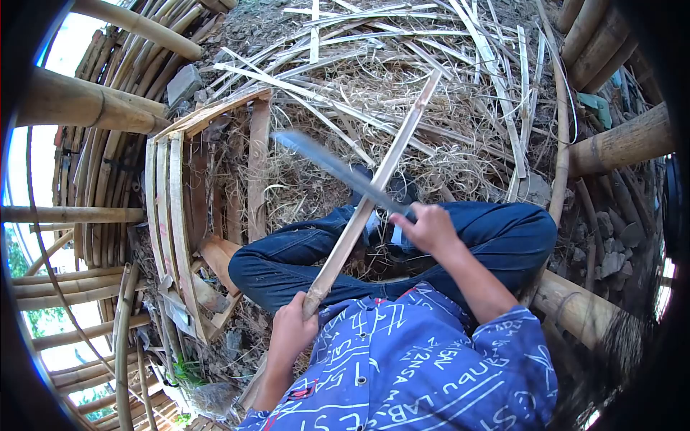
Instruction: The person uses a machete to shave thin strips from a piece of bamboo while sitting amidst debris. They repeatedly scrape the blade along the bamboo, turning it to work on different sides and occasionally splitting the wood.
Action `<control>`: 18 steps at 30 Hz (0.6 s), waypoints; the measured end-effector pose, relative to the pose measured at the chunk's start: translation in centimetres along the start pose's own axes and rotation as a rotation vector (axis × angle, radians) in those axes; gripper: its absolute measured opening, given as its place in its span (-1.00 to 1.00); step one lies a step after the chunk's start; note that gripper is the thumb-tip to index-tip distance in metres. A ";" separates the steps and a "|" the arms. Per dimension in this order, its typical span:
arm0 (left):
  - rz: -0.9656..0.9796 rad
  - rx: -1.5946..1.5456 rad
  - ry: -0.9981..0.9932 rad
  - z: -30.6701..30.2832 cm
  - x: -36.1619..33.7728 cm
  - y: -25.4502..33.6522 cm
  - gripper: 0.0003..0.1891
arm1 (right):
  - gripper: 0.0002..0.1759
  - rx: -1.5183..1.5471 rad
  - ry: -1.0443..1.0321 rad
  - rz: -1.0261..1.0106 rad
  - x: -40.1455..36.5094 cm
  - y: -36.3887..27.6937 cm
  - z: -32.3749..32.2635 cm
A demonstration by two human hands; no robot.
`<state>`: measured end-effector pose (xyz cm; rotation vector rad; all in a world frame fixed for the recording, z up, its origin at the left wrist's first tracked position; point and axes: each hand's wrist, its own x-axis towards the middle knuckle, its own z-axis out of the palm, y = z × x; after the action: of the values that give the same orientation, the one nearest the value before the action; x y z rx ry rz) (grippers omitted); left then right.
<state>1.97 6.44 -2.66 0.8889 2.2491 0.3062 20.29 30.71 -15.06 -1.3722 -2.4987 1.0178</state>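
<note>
My left hand [293, 325] is closed round the lower end of a split bamboo strip [394, 154], which slants up and away across my lap. In my right hand [433, 231], a long-bladed knife [327, 159] is gripped by its dark handle. Its blade points up to the left and crosses the strip just above my knee level, blurred toward the tip. Part of the handle is hidden by my fingers. My crossed legs in blue jeans [489, 241] lie under the strip.
Curly shavings [453, 172] and long thin bamboo strips [330, 108] cover the ground ahead. A wooden crate-like frame [169, 223] stands at my left. Thick bamboo poles [625, 140] enter from both sides. Broken stones [611, 262] lie at the right.
</note>
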 end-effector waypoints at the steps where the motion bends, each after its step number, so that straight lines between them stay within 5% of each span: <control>1: 0.001 0.007 -0.002 -0.2 0.4 0.4 -0.82 | -0.23 0.048 -0.008 -0.051 -1.0 -1.3 0.4; 10: 0.057 0.008 0.064 -2.6 0.2 1.9 -0.82 | -0.28 -0.014 0.164 -0.495 0.0 -3.4 -0.9; 15: 0.071 -0.019 0.134 -4.1 -2.1 1.9 -0.86 | -0.24 -0.018 0.338 -0.240 4.2 0.9 -4.1; 18: 0.065 0.012 0.152 -4.6 -2.3 2.5 -0.86 | -0.23 -0.191 0.386 -0.304 5.1 1.9 -5.3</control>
<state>1.31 6.89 3.01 0.9760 2.3656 0.4023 20.76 38.08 -13.20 -1.0585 -2.4452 0.4183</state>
